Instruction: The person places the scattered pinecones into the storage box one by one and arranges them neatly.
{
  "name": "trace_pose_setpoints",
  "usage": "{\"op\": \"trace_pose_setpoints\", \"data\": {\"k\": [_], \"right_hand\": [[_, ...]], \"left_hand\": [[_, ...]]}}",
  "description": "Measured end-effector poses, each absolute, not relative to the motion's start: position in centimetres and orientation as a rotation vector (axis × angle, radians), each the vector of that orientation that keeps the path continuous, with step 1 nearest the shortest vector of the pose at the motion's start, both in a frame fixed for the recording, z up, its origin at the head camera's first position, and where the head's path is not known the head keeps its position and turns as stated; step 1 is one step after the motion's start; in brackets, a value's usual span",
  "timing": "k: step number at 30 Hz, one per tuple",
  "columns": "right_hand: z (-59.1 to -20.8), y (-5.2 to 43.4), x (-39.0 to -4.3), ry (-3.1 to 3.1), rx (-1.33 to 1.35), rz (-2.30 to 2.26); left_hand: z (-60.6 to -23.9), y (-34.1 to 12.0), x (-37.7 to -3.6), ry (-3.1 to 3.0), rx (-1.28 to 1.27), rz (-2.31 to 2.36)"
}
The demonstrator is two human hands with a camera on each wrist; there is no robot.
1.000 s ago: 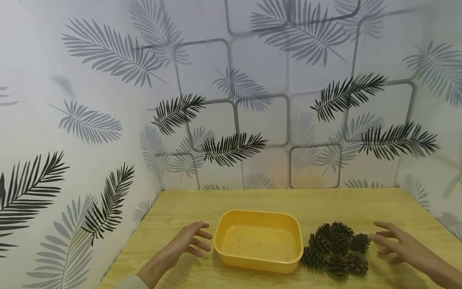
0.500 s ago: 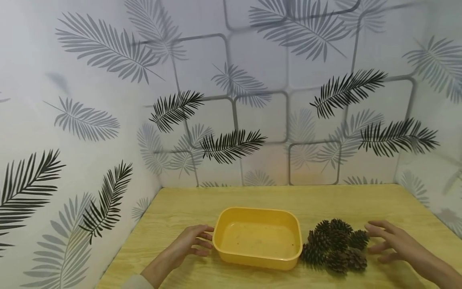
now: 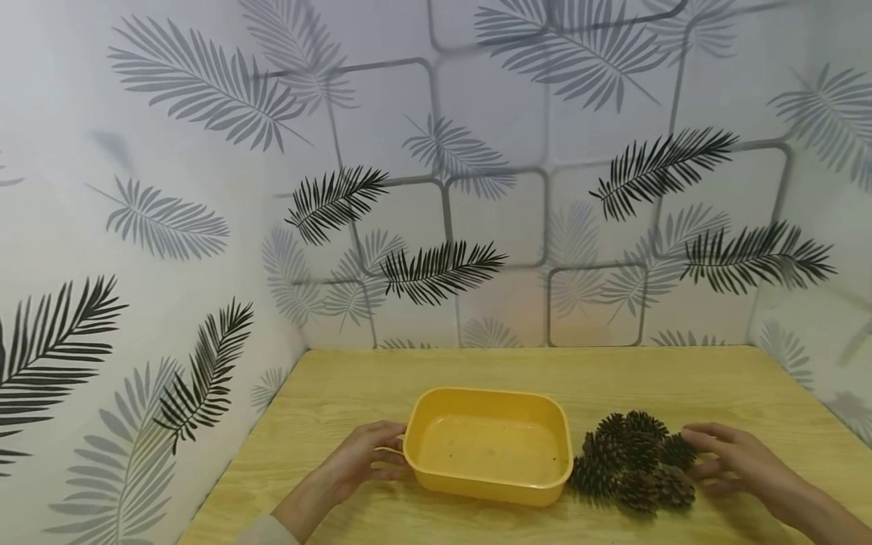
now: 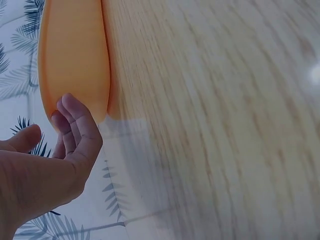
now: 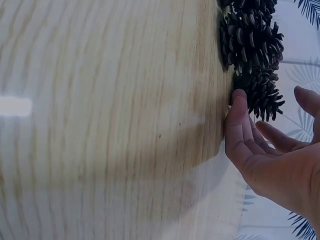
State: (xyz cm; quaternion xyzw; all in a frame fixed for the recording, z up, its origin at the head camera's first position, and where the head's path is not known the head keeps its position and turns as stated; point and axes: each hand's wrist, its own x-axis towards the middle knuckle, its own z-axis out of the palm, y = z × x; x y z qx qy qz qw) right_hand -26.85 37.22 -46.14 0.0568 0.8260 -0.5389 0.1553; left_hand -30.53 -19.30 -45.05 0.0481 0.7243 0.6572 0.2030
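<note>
A yellow plastic basin, rectangular with rounded corners, stands on the wooden table with nothing but small specks inside. At its left end my left hand has its fingertips right at the wall, thumb apart from the fingers in the left wrist view. Several brown pine cones lie in a heap by the basin's right end. My right hand is at the heap's right side, fingers loosely bent and thumb spread. In the right wrist view its fingertips meet the edge of the nearest pine cone.
The light wood-grain table reaches back to a wall covered in leaf-patterned paper. Similar patterned walls flank the table on the left and right.
My left hand has moved right, up to the basin's left wall. The right hand has come leftward and closer to the pine cones. Basin and cones stay where they were.
</note>
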Motion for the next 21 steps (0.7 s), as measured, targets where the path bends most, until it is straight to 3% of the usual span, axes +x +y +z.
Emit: {"op": "trace_pose_setpoints", "data": {"k": [21], "right_hand": [[-46.97,37.16,-26.54,2.452,0.084,-1.563]], "left_hand": [[-45.44,-19.04,-30.29,2.037,0.147,1.851]]}}
